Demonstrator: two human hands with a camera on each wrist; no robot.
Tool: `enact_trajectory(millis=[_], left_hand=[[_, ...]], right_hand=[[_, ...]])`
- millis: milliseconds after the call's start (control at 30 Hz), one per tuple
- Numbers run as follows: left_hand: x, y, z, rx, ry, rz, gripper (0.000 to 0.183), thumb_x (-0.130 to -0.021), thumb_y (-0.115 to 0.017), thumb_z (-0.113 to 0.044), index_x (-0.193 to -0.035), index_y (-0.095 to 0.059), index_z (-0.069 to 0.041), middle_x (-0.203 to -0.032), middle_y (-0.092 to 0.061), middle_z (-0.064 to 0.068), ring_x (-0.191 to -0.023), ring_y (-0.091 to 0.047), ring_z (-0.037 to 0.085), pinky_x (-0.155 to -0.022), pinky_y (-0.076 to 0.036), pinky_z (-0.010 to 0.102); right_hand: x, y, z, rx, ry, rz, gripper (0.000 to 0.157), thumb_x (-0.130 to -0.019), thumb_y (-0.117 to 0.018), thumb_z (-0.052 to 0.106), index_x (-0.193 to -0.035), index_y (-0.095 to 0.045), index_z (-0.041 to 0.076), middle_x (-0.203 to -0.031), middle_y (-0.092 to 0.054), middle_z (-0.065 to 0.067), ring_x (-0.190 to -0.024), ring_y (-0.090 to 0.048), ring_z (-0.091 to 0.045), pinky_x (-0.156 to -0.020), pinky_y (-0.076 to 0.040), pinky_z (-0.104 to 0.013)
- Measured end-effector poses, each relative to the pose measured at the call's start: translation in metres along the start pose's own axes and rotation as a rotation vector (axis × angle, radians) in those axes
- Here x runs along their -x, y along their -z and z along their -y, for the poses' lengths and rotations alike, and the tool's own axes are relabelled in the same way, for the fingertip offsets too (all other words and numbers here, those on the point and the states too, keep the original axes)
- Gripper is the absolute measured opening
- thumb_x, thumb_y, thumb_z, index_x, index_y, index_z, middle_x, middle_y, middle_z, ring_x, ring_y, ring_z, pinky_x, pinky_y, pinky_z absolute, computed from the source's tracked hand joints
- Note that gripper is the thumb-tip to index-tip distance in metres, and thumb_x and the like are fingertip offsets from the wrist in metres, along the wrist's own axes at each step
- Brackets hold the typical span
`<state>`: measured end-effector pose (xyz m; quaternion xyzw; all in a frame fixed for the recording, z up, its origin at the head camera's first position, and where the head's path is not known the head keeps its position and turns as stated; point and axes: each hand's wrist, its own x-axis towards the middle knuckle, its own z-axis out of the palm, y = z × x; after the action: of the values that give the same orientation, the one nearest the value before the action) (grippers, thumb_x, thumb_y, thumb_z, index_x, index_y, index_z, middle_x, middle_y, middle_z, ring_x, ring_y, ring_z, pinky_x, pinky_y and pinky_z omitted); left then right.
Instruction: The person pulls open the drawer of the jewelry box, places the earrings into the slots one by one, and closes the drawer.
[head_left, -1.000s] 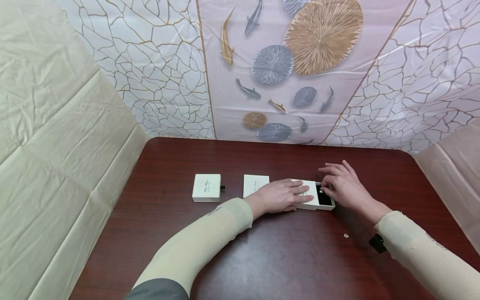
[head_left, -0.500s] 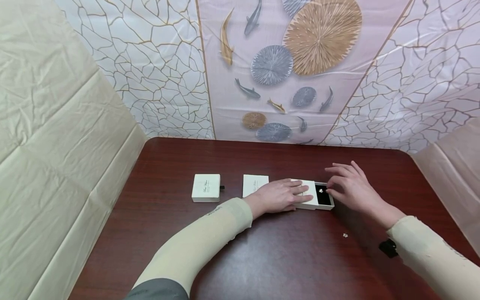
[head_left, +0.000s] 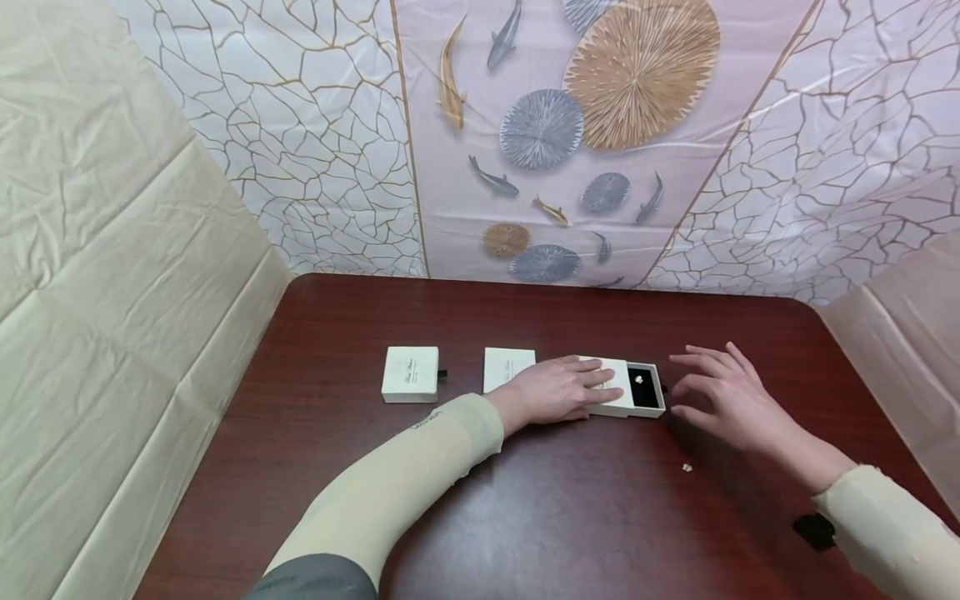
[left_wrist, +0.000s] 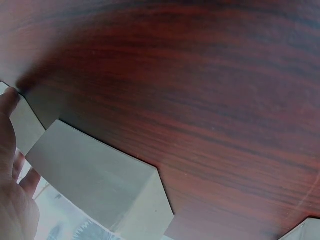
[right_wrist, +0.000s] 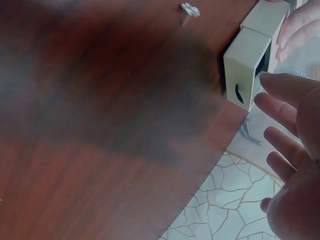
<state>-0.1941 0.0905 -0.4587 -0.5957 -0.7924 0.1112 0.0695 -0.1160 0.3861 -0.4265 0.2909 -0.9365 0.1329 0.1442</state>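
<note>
My left hand [head_left: 551, 390] rests with extended fingers on top of a white drawer-style jewelry box [head_left: 611, 387]. The drawer [head_left: 660, 406] sticks out at the right. On its black lining sits a small pale flower-shaped stud earring [head_left: 639, 379]. Just right of the drawer hovers my right hand [head_left: 723, 400], fingers loosely spread and holding nothing. The right wrist view shows those fingers beside the drawer front and its black pull tab [right_wrist: 238, 93]. A matching flower earring [head_left: 687, 467] lies on the table nearer me, its post visible [right_wrist: 186, 21] in the right wrist view.
Another white box [head_left: 509, 367] stands partly behind my left wrist. Farther left is a third white box [head_left: 410, 372] with a black tab on its right side. The dark red-brown wooden table [head_left: 540, 500] ends at patterned cloth [head_left: 540, 225] behind.
My right hand has withdrawn from the drawer toward the right and slightly nearer me, leaving the earring on the black lining in sight. My left hand stays on the box.
</note>
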Motion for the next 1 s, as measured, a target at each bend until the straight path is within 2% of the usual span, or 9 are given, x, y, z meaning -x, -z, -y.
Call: enact_trajectory(millis=[267,600,700,733,800,867,933,1000], left_hand=[[0.002,0.001,0.002,-0.003,0.009,0.017,0.059,-0.110,-0.058,-0.042,-0.166,-0.042,-0.032,-0.170,-0.041,-0.001,-0.158,-0.036,0.019,-0.129,-0.027,0.031],[0.000,0.001,0.000,-0.003,0.001,0.017,0.060,-0.110,-0.059,-0.042,-0.166,-0.041,-0.033,-0.170,-0.041,-0.001,-0.158,-0.036,0.018,-0.128,-0.029,0.031],[0.000,0.001,0.000,-0.006,0.003,0.018,0.059,-0.110,-0.059,-0.042,-0.166,-0.041,-0.033,-0.170,-0.041,-0.001,-0.158,-0.036,0.018,-0.128,-0.029,0.031],[0.000,0.001,0.000,-0.007,0.003,0.017,0.059,-0.110,-0.059,-0.042,-0.166,-0.041,-0.033,-0.170,-0.041,-0.001,-0.158,-0.036,0.018,-0.128,-0.030,0.031],[0.000,0.000,0.000,-0.010,0.003,0.015,0.059,-0.110,-0.059,-0.042,-0.166,-0.041,-0.033,-0.170,-0.041,-0.001,-0.158,-0.036,0.018,-0.128,-0.029,0.031],[0.000,0.000,0.000,-0.010,0.002,0.013,0.059,-0.110,-0.059,-0.042,-0.166,-0.041,-0.033,-0.170,-0.041,-0.001,-0.158,-0.037,0.018,-0.129,-0.029,0.031],[0.000,0.000,0.000,-0.009,0.002,0.012,0.059,-0.110,-0.059,-0.042,-0.166,-0.042,-0.033,-0.170,-0.042,-0.001,-0.158,-0.037,0.018,-0.129,-0.028,0.031],[-0.001,0.000,0.000,-0.009,0.002,0.012,0.059,-0.110,-0.059,-0.042,-0.166,-0.042,-0.033,-0.170,-0.042,-0.001,-0.158,-0.037,0.018,-0.129,-0.028,0.031]], right_hand=[[0.021,-0.004,0.003,0.004,0.019,-0.012,0.029,-0.068,-0.094,0.013,-0.087,-0.075,0.024,-0.129,-0.070,-0.018,-0.129,-0.051,-0.044,-0.129,-0.012,-0.063],[0.049,-0.012,0.008,-0.011,0.039,-0.020,0.032,-0.066,-0.093,0.015,-0.090,-0.075,0.026,-0.126,-0.071,-0.015,-0.129,-0.051,-0.037,-0.133,-0.006,-0.047],[0.054,-0.015,0.010,-0.011,0.052,-0.018,0.030,-0.069,-0.092,0.019,-0.094,-0.077,0.023,-0.128,-0.071,-0.015,-0.133,-0.050,-0.032,-0.133,-0.005,-0.045],[0.056,-0.016,0.010,-0.012,0.059,-0.018,0.025,-0.075,-0.091,0.025,-0.096,-0.077,0.022,-0.128,-0.071,-0.015,-0.135,-0.050,-0.030,-0.133,-0.004,-0.044],[0.058,-0.019,0.011,-0.011,0.077,-0.024,0.023,-0.091,-0.082,0.042,-0.098,-0.078,0.021,-0.128,-0.071,-0.015,-0.138,-0.049,-0.026,-0.133,-0.003,-0.041],[0.060,-0.021,0.012,-0.006,0.096,-0.036,0.041,-0.103,-0.064,0.058,-0.098,-0.078,0.020,-0.126,-0.071,-0.014,-0.138,-0.048,-0.023,-0.133,-0.001,-0.038],[0.061,-0.023,0.012,-0.001,0.116,-0.053,0.058,-0.108,-0.044,0.065,-0.096,-0.078,0.020,-0.124,-0.072,-0.014,-0.137,-0.049,-0.022,-0.132,0.000,-0.035],[0.062,-0.025,0.013,0.003,0.135,-0.070,0.061,-0.109,-0.039,0.064,-0.093,-0.077,0.020,-0.121,-0.073,-0.014,-0.140,-0.046,-0.016,-0.132,0.000,-0.033]])
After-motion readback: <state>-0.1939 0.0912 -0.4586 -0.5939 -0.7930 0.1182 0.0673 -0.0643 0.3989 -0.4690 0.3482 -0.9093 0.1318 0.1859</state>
